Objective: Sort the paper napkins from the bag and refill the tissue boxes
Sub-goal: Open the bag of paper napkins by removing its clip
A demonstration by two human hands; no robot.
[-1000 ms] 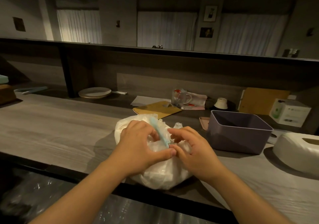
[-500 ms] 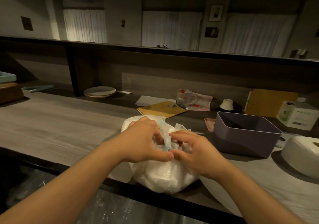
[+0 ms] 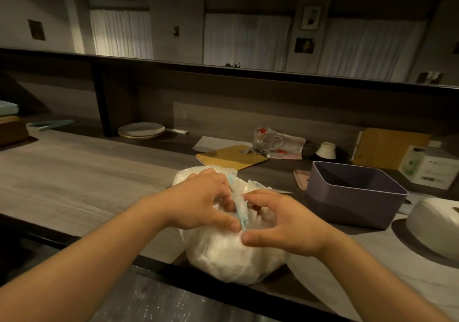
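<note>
Two hands on white plastic bag [image 3: 233, 254] at tabletop [image 3: 82, 180] near edge. Left hand [image 3: 198, 205] and right hand [image 3: 283, 220]: fingers curled, pinching blue clip [image 3: 239, 207] atop bag. Purple box [image 3: 352, 195] just right.

Your left hand [image 3: 201, 202] and right hand [image 3: 280, 220] both rest on top of the white plastic bag [image 3: 233, 254] at the near edge of the table [image 3: 74, 172], their fingers [image 3: 224, 195] curled around its bunched neck beside what seems to be a light blue clip [image 3: 241, 211]. A purple bin [image 3: 352, 195] stands just right of the bag, and a white tissue box [image 3: 437, 225] lies beyond it.
</note>
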